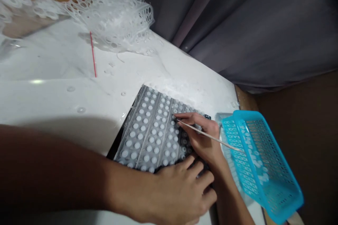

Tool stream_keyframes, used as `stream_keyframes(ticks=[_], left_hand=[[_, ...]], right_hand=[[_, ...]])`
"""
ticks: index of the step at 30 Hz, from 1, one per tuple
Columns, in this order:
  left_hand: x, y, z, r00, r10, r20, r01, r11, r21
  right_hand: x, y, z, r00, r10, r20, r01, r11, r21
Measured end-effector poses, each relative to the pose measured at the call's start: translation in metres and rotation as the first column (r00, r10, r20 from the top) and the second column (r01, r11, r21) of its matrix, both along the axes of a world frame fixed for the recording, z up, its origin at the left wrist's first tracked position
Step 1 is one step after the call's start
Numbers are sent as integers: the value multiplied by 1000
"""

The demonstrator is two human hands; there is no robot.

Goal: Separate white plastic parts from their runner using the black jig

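A grey sheet [154, 128] with rows of round, pale silicone-like pieces lies on the white table, with a dark layer showing at its left edge. My left hand [182, 186] reaches across from the left and rests on the sheet's near edge. Its fingers are apart and slightly bent, with nothing visible in them. Over the right part of the sheet, my right hand [202, 130] pinches a thin pale stick [208, 135]. The stick's lower end meets the fingertips near a row of the round pieces; its other end points right.
A blue perforated basket [245, 147] with small white pieces inside stands at the right table edge. A heap of clear perforated sheets [113, 14] lies at the back left, near a thin red stick [93, 54]. Small clear rings [81, 110] are scattered on the table [52, 98]. Grey curtain [237, 24] hangs behind.
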State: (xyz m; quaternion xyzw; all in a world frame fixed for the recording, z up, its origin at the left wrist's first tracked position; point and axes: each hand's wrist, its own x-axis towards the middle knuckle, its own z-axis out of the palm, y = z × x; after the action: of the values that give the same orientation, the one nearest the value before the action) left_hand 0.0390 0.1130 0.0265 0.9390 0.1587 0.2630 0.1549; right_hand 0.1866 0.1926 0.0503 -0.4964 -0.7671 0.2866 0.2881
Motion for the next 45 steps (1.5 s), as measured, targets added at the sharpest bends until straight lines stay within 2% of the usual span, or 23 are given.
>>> stream_keyframes(ticks=[4, 8, 10, 13, 17, 19, 21, 26, 30, 34, 41, 45], left_hand=[[0, 1, 3, 1000, -4, -16, 4, 1000, 2], [-1, 0, 4, 1000, 4, -20, -4, 1000, 12], [-2, 0, 5, 1000, 4, -21, -4, 1000, 2], [0, 0, 4, 1000, 9, -22, -10, 1000, -25], [3, 0, 3, 1000, 9, -25, -10, 999, -46], [4, 0, 3, 1000, 7, -23, -8, 999, -47], [3, 1, 3, 1000, 3, -20, -4, 999, -52], [2, 1, 2, 1000, 10, -18, -11, 1000, -23], [3, 0, 1, 1000, 17, -25, -18, 1000, -5], [2, 1, 3, 1000, 7, -25, -8, 999, -39], [1, 3, 6, 999, -16, -36, 13, 997, -82], [1, 1, 6, 1000, -6, -22, 4, 997, -81]], right_hand=[[1, 1, 1, 999, 31, 36, -32, 999, 31], [3, 2, -2, 972, 132, 192, -164, 973, 160], [2, 3, -4, 963, 171, 209, -210, 961, 179], [0, 4, -8, 993, 95, 75, -106, 983, 151], [-4, 6, -10, 973, -150, -176, 157, 987, 28], [-4, 7, -9, 945, -209, -252, 209, 978, -26], [-1, 7, -7, 941, -199, -274, 188, 980, -69], [14, 4, 0, 981, -71, -180, 54, 994, -95], [22, 3, 2, 988, -41, -148, 21, 991, -133], [23, 4, 1, 993, -11, -119, -3, 993, -116], [21, -1, 4, 997, 50, 56, -51, 998, 26], [18, -6, 4, 948, 140, 286, -199, 962, 188]])
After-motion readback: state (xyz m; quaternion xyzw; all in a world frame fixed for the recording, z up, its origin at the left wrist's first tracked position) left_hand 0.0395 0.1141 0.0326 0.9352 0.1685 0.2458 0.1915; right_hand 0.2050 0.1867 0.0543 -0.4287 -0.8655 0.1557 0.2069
